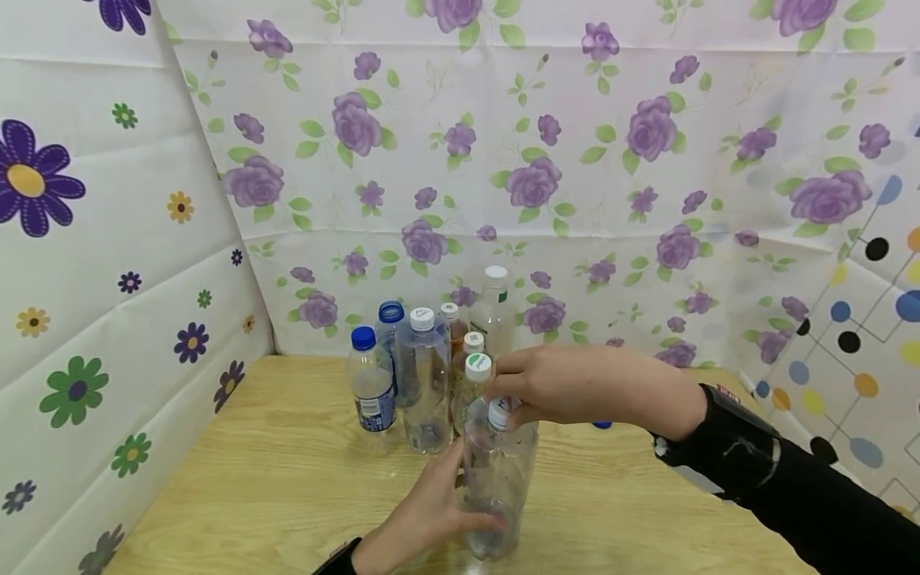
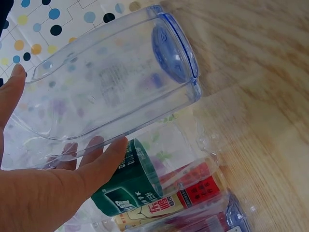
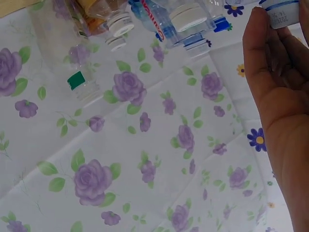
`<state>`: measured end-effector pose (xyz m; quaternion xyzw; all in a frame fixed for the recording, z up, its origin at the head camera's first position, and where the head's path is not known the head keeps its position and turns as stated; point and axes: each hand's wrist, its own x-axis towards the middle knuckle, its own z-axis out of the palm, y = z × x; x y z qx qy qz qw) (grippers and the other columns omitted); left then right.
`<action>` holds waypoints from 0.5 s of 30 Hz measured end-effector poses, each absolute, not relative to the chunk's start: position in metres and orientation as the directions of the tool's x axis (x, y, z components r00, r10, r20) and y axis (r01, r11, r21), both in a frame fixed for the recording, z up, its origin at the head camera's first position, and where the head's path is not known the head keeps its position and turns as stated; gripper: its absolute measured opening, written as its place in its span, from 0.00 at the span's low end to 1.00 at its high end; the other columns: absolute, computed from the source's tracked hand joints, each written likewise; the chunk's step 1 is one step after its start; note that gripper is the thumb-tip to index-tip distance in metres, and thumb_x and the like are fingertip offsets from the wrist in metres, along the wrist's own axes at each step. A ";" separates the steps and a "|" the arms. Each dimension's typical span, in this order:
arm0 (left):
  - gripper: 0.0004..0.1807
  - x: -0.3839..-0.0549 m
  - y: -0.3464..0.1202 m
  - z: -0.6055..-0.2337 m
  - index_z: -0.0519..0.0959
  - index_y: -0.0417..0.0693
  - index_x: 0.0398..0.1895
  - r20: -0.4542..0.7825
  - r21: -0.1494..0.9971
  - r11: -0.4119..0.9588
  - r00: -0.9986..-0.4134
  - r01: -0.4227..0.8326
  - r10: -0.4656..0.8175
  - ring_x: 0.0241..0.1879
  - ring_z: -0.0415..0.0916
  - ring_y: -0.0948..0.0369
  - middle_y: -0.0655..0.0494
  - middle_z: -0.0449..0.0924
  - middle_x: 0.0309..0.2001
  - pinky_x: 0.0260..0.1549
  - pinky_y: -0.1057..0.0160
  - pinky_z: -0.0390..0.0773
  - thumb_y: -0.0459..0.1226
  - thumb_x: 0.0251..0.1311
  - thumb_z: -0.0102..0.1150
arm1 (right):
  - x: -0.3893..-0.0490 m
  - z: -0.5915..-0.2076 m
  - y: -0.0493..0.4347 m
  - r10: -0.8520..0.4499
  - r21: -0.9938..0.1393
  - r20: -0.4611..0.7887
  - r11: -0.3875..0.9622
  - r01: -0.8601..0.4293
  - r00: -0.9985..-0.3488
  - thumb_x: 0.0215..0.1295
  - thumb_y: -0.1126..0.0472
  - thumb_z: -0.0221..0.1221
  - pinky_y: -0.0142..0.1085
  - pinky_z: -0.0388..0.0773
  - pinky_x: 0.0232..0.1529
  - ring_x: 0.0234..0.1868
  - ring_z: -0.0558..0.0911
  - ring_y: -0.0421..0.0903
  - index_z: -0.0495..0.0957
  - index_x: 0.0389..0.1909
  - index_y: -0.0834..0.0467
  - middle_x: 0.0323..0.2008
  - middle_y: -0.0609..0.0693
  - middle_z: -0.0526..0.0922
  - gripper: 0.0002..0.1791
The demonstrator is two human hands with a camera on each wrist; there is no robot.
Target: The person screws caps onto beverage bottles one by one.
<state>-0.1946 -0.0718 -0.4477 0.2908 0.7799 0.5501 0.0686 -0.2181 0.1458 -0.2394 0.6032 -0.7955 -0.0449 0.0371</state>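
A large clear plastic bottle (image 1: 499,471) with a white cap (image 1: 498,415) stands out in front of the other bottles. Low on its body, my left hand (image 1: 420,511) grips it with the thumb across the near side. In the left wrist view the bottle (image 2: 111,82) shows its bluish base, and the left hand (image 2: 53,188) has fingers behind it. From above, my right hand (image 1: 575,387) pinches the cap. Printed marks show on that cap (image 3: 282,14) beside the right hand (image 3: 282,96) in the right wrist view. Whether the cap is loose, I cannot tell.
Behind, several bottles cluster on the wooden table (image 1: 273,479): one blue-capped (image 1: 372,391), one clear and white-capped (image 1: 426,375), a capless blue one (image 1: 390,315), a tall one (image 1: 496,299). A blue cap (image 1: 602,425) lies right. Flowered cloth (image 1: 460,184) hangs behind.
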 end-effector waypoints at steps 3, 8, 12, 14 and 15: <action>0.55 -0.194 -0.072 -0.447 0.56 0.46 0.79 0.206 0.900 0.230 -0.826 0.370 0.524 0.66 0.69 0.44 0.45 0.65 0.72 0.55 0.59 0.84 0.42 0.51 0.80 | -0.217 -0.240 0.145 -0.962 0.146 0.011 0.272 -0.951 -0.273 0.72 0.52 0.61 0.24 0.78 0.33 0.36 0.79 0.37 0.81 0.58 0.58 0.43 0.48 0.79 0.20; 0.54 -0.194 -0.072 -0.447 0.57 0.45 0.78 0.215 0.894 0.237 -0.826 0.381 0.521 0.65 0.71 0.44 0.46 0.67 0.70 0.54 0.60 0.84 0.41 0.51 0.80 | -0.221 -0.242 0.148 -0.970 0.072 0.049 0.240 -0.968 -0.237 0.71 0.54 0.62 0.25 0.81 0.38 0.40 0.81 0.40 0.81 0.56 0.58 0.45 0.49 0.81 0.18; 0.55 -0.194 -0.072 -0.447 0.56 0.45 0.78 0.209 0.897 0.234 -0.825 0.376 0.524 0.65 0.70 0.44 0.45 0.66 0.71 0.55 0.61 0.84 0.41 0.52 0.80 | -0.223 -0.242 0.154 -0.972 -0.011 0.044 0.230 -0.973 -0.230 0.73 0.57 0.62 0.28 0.83 0.47 0.51 0.82 0.44 0.79 0.61 0.58 0.53 0.51 0.81 0.19; 0.55 -0.194 -0.072 -0.447 0.56 0.46 0.79 0.203 0.902 0.229 -0.827 0.366 0.524 0.66 0.70 0.44 0.46 0.66 0.71 0.56 0.61 0.84 0.42 0.52 0.80 | -0.225 -0.242 0.155 -0.976 -0.027 0.047 0.210 -0.977 -0.211 0.72 0.60 0.62 0.29 0.83 0.50 0.55 0.81 0.46 0.79 0.62 0.58 0.56 0.52 0.80 0.19; 0.54 -0.194 -0.073 -0.447 0.55 0.47 0.79 0.196 0.907 0.224 -0.828 0.357 0.525 0.66 0.69 0.45 0.46 0.66 0.71 0.56 0.61 0.83 0.42 0.52 0.80 | -0.225 -0.242 0.155 -0.979 -0.027 0.051 0.198 -0.980 -0.199 0.72 0.61 0.63 0.28 0.83 0.51 0.56 0.81 0.46 0.79 0.62 0.57 0.57 0.52 0.80 0.20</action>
